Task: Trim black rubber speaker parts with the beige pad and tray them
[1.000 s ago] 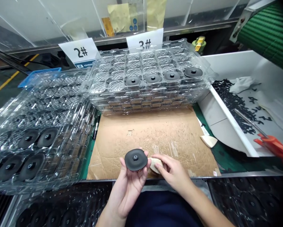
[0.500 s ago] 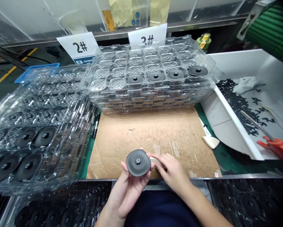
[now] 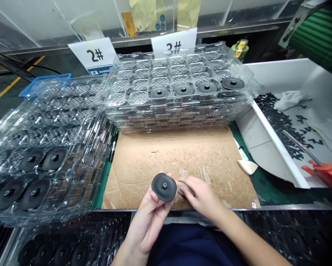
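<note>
My left hand point(image 3: 145, 221) holds a round black rubber disc point(image 3: 164, 187) up by its edge, with a small metal-centred boss facing me. My right hand point(image 3: 200, 195) pinches a small cream-coloured abrasive block point(image 3: 180, 190), mostly hidden by my fingers. The block sits against the disc's right edge. Both hands are low over the front of a cardboard sheet point(image 3: 168, 166).
Stacked clear plastic trays point(image 3: 177, 88) under the 3# sign stand ahead, with black discs along one row. More trays point(image 3: 44, 125) lie left under the 2# sign. To the right are a cream wedge point(image 3: 247, 167), a white bin point(image 3: 277, 147) of black scraps, and orange-handled cutters point(image 3: 322, 173).
The disc has turned a little in my left hand and shifted slightly right. My right hand has moved along the disc's edge, with the block still against it.
</note>
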A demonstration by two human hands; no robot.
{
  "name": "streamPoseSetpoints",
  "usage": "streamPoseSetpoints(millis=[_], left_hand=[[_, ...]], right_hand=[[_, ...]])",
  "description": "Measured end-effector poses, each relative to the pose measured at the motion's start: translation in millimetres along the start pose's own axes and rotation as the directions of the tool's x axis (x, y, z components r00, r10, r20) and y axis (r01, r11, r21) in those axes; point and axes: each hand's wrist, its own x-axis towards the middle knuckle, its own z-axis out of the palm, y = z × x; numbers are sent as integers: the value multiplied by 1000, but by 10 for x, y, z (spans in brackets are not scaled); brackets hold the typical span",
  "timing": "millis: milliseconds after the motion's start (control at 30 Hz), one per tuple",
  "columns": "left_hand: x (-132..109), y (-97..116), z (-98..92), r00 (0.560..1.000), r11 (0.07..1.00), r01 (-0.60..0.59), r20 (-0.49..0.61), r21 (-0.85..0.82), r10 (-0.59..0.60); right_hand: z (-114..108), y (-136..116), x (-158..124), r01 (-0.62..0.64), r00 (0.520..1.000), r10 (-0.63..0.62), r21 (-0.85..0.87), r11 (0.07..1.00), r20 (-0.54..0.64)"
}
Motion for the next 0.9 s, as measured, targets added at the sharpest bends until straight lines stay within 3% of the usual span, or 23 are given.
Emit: streamPoseSetpoints(millis=[100,167,233,300,367,500,533,667,800,833,900], left_hand=[[5,-61,68,995,989,-103,-5,104,104],[1,-130,129,990,975,-136,-11,176,140],[-11,-190,182,993,968,-110,-16,225,116],[-27,-217,216,994,964,-95,-25,248,105],[-43,-204,231,989,956,-141,-17,259,150],[-84,-87,220,980,937,-195,27,290,196],[-96,-53,212,979,934,-203,30,295,204],[-134,-1,205,974,931,-222,24,289,225],[-169,-25,264,982,930,-191,64,313,180],[-184,-16,274,983,932,-184,66,313,172],[-215,21,277,984,933,-176,67,314,163]], right_hand=[[-242,-287,65,-45,989,55,75,996,-136],[-384,-532,82,34,980,-1,159,987,-200],[-484,-723,99,123,986,-93,232,965,-137],[-537,-823,136,131,990,-142,253,959,26],[-538,-856,182,114,985,-140,224,968,102],[-461,-889,183,238,963,-203,211,948,-175],[-452,-900,162,259,959,-219,242,935,-179],[-476,-942,146,186,980,-199,310,933,10],[-478,-983,228,271,953,-223,251,929,-206],[-488,-986,222,293,949,-246,259,920,-199],[-543,-971,161,290,957,-280,283,914,-75]])
